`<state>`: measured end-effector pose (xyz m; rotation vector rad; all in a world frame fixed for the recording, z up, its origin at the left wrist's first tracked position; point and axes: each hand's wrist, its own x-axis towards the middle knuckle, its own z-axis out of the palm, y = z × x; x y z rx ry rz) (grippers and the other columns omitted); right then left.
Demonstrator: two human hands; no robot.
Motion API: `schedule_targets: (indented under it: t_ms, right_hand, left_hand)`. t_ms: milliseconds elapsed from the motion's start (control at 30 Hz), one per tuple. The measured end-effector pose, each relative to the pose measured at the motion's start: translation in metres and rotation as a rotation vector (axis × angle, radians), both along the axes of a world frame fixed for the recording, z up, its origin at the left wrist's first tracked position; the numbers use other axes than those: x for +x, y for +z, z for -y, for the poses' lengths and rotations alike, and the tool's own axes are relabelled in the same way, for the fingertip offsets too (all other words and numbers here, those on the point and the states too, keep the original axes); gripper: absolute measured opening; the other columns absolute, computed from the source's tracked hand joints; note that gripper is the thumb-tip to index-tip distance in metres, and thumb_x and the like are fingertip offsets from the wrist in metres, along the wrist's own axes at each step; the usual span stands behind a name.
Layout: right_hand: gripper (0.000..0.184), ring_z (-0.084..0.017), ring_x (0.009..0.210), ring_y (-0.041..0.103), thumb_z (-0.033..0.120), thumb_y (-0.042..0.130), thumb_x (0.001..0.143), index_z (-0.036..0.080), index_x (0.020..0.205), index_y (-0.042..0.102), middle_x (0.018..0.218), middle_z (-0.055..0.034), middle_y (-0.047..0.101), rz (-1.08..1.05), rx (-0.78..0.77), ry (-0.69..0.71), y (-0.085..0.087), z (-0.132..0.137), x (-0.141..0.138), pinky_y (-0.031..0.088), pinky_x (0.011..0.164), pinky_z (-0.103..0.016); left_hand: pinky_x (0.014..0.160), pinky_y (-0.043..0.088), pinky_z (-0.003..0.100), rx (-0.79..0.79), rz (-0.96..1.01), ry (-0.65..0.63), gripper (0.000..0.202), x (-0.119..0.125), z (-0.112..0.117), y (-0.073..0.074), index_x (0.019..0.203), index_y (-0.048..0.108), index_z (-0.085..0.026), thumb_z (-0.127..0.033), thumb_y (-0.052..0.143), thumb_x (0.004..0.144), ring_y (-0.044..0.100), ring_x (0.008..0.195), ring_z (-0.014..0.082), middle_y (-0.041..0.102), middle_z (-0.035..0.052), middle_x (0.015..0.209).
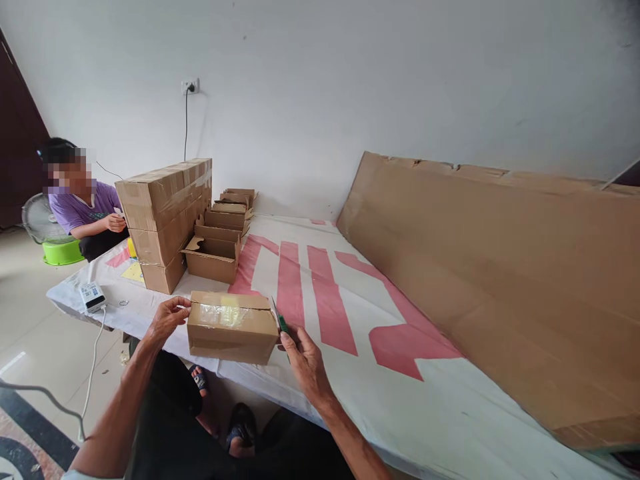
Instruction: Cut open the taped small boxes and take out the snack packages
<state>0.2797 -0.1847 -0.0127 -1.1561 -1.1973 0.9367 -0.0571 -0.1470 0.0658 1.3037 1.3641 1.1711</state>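
A closed cardboard box lies at the near edge of the cloth-covered table, with clear tape over the seam on its top. My left hand grips its left end, fingertips at the upper corner. In my right hand is a green-handled knife, its blade pointing up beside the box's right end. The fingers of that hand are wrapped round the handle, close to the box.
Taped boxes are stacked at the left, with open boxes in a row beside them. A large cardboard sheet leans on the right. Beyond the stack sits another person. A white device with a cable lies at the table's left edge.
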Motion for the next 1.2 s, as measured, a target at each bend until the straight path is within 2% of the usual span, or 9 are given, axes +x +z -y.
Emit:
schedule_targets:
  t_ms: [133,300,400,500,633,700,800,1000,1200]
  right_hand:
    - [0.064,-0.027,0.106,0.07,0.078,0.065,0.09,0.021,0.119,0.071,0.114,-0.0106,0.078,0.019,-0.001,0.004,-0.003,0.0,0.001,0.059,0.095,-0.04]
    - [0.064,-0.023,0.088,0.067,0.078,0.063,0.09,0.021,0.117,0.072,0.099,-0.0072,0.075,0.071,-0.001,-0.014,0.01,-0.001,0.009,0.058,0.082,-0.036]
    - [0.064,-0.02,0.071,0.06,0.078,0.057,0.091,0.019,0.11,0.072,0.083,-0.0046,0.07,0.161,0.005,-0.042,0.032,-0.005,0.018,0.054,0.068,-0.034]
    - [0.057,-0.023,0.081,0.066,0.071,0.056,0.094,0.019,0.114,0.071,0.092,-0.0073,0.074,0.271,0.042,0.02,0.062,-0.01,0.024,0.054,0.073,-0.035]
    - [0.043,-0.027,0.106,0.071,0.055,0.062,0.094,0.021,0.119,0.07,0.114,-0.0095,0.078,0.426,0.089,0.249,0.104,-0.014,0.017,0.054,0.09,-0.038]
    - [0.037,-0.025,0.105,0.072,0.049,0.059,0.097,0.022,0.117,0.072,0.114,-0.0076,0.079,0.488,0.113,0.378,0.121,-0.016,0.009,0.053,0.091,-0.036]
    - [0.035,-0.023,0.098,0.071,0.047,0.056,0.1,0.022,0.115,0.075,0.109,-0.006,0.08,0.551,0.151,0.48,0.137,-0.022,-0.003,0.052,0.086,-0.034]
    - [0.033,-0.022,0.092,0.072,0.041,0.056,0.099,0.021,0.11,0.08,0.1,-0.0049,0.082,0.698,0.167,0.554,0.148,-0.037,-0.02,0.051,0.084,-0.033]
    - [0.034,-0.022,0.091,0.075,0.036,0.057,0.101,0.024,0.12,0.083,0.102,-0.0049,0.084,0.81,0.205,0.592,0.157,-0.043,-0.032,0.053,0.084,-0.031]
  left_hand:
    - [0.068,0.046,0.028,0.015,-0.022,0.018,0.034,0.006,-0.003,0.0,0.082,0.072,-0.019,-0.044,0.086,0.063,0.062,0.069,0.0158,0.069,-0.0002,0.072]
    - [0.07,0.047,0.029,0.013,0.03,-0.039,0.04,0.008,0.0,-0.001,0.097,0.075,-0.018,-0.042,0.087,0.067,0.066,0.071,0.0183,0.075,0.0023,0.076]
    - [0.08,0.053,0.033,0.067,0.064,-0.067,0.043,0.009,0.001,-0.005,0.102,0.077,-0.018,-0.042,0.088,0.069,0.073,0.091,0.0249,0.081,0.0086,0.098]
    - [0.091,0.056,0.038,0.125,0.041,-0.09,0.042,0.009,-0.001,-0.011,0.104,0.078,-0.019,-0.045,0.086,0.073,0.074,0.107,0.0298,0.081,0.0118,0.116]
    - [0.103,0.054,0.043,0.182,-0.055,-0.078,0.038,0.008,-0.003,-0.018,0.103,0.078,-0.02,-0.044,0.085,0.075,0.071,0.117,0.0312,0.078,0.0118,0.121]
    - [0.109,0.052,0.045,0.206,-0.084,-0.083,0.035,0.008,-0.002,-0.019,0.102,0.079,-0.02,-0.042,0.084,0.075,0.069,0.12,0.0314,0.077,0.0123,0.126]
    - [0.114,0.05,0.045,0.236,-0.094,-0.1,0.033,0.008,0.003,-0.018,0.104,0.082,-0.02,-0.04,0.083,0.077,0.067,0.126,0.031,0.074,0.0127,0.133]
    - [0.095,0.06,0.037,0.221,-0.082,-0.107,0.036,0.012,0.013,-0.013,0.109,0.085,-0.02,-0.042,0.084,0.08,0.061,0.135,0.0342,0.068,0.0149,0.139]
    - [0.087,0.062,0.035,0.237,-0.068,-0.103,0.036,0.013,0.013,-0.013,0.107,0.085,-0.021,-0.042,0.086,0.078,0.059,0.137,0.0362,0.068,0.0148,0.136]
